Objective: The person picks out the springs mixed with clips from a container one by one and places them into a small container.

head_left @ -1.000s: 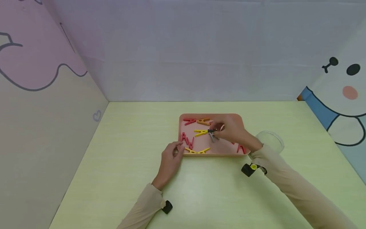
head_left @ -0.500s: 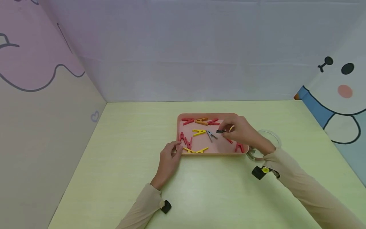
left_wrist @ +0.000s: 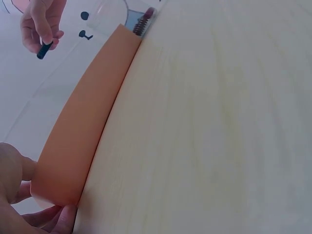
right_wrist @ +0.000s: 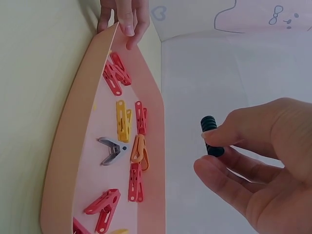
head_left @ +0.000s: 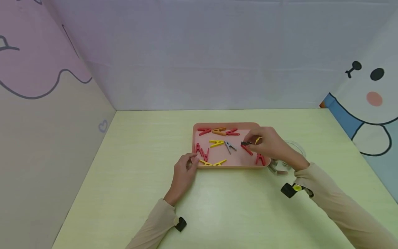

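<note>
My right hand point(head_left: 266, 142) pinches a short black ribbed cylinder point(right_wrist: 208, 122) between thumb and fingers, above the right part of a shallow pink-orange tray point(head_left: 231, 167). In the head view this cylinder overlaps the end of a red clothespin point(head_left: 247, 150). At the tray's near left corner, my left hand point(head_left: 184, 173) grips the wall, with fingertips over the rim. Inside the tray lie more clothespins: a grey one point(right_wrist: 113, 150) near the middle, a yellow one point(right_wrist: 123, 119) beside it, an orange one point(right_wrist: 139, 149) along the far side, and several red ones. Part of another yellow clothespin shows behind my right hand.
A clear round container point(head_left: 298, 145) lies just right of the tray, partly behind my right wrist. Dark ribbed pieces point(left_wrist: 142, 23) show inside it. The pale yellow table point(head_left: 230, 207) extends around, with printed walls at the back and sides.
My right hand has moved right across the tray with the black ribbed cylinder, from over the grey clothespin to the red one on the right. My left hand stays at its corner.
</note>
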Tool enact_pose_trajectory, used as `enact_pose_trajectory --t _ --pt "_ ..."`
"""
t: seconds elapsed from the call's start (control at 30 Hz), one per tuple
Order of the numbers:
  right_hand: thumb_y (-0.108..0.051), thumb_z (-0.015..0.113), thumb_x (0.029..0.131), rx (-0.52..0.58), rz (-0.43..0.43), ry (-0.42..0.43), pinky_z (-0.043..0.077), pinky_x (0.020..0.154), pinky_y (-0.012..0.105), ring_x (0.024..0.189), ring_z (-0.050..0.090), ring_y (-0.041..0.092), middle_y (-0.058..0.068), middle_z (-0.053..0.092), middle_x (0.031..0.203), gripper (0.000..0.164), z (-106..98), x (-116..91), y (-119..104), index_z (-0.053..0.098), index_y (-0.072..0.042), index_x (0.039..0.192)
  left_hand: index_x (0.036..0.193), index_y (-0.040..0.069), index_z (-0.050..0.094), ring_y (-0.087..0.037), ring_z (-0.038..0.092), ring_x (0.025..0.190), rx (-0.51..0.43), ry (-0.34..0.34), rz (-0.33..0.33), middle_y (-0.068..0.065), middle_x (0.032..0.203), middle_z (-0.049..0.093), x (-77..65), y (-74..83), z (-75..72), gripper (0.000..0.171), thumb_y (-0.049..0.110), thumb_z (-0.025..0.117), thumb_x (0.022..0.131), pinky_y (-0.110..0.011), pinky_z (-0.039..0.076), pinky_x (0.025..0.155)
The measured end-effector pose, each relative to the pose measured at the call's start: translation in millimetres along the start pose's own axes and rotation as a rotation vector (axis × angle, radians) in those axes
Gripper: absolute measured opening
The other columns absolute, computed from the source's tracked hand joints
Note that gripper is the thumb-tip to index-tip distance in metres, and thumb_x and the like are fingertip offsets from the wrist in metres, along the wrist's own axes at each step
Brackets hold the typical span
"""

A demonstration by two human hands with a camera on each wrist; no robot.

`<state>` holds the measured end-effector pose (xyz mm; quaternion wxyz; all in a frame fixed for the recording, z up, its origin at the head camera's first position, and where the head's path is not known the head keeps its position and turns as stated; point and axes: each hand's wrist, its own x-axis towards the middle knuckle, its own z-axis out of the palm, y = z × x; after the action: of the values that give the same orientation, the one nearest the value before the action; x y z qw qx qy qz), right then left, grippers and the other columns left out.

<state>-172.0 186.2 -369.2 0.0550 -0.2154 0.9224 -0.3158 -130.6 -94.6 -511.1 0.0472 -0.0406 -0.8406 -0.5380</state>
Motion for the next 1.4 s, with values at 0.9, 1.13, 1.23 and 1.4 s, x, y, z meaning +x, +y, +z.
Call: enact_pose_trajectory --t 0.9,1.13,1.23,1.4 --pt "0.004 0.071 0.078 -0.035 -0.016 0.067 0.053 0.068 0.021 0.079 0.057 0.018 0.003 0.065 0.091 0.017 -26 -37 11 0.070 -0.003 0.094 0.118 0.008 0.062 -0.017 0.055 0.105 -0.002 0.003 0.008 -0.003 0.116 0.059 0.1 2.9 -1.6 0.029 0.025 0.058 0.095 -0.035 0.052 0.085" --pt "0.003 0.070 0.079 -0.084 0.018 0.083 0.052 0.068 0.020 0.078 0.056 0.017 0.002 0.065 0.089 0.017 -30 -45 15 0.071 -0.006 0.093 0.118 0.008 0.061 -0.017 0.055 0.105 -0.001 0.001 0.004 -0.004 0.116 0.059 0.0 2.2 -0.6 0.029 0.025 0.058 0.095 -0.034 0.052 0.085" --pt "0.003 0.070 0.079 -0.096 0.022 0.095 0.052 0.067 0.018 0.077 0.056 0.017 0.002 0.064 0.089 0.017 -31 -50 18 0.071 -0.006 0.093 0.119 0.008 0.061 -0.017 0.055 0.105 -0.002 -0.002 0.002 -0.004 0.116 0.058 -0.2 2.5 -0.5 0.029 0.025 0.058 0.095 -0.034 0.052 0.085" --pt "0.003 0.071 0.078 -0.111 0.034 0.123 0.051 0.067 0.016 0.076 0.056 0.017 0.002 0.063 0.088 0.015 -36 -59 21 0.070 -0.005 0.091 0.118 0.008 0.062 -0.017 0.055 0.104 0.005 0.002 0.002 -0.004 0.115 0.059 -0.4 1.7 -0.6 0.029 0.025 0.058 0.095 -0.034 0.052 0.084"
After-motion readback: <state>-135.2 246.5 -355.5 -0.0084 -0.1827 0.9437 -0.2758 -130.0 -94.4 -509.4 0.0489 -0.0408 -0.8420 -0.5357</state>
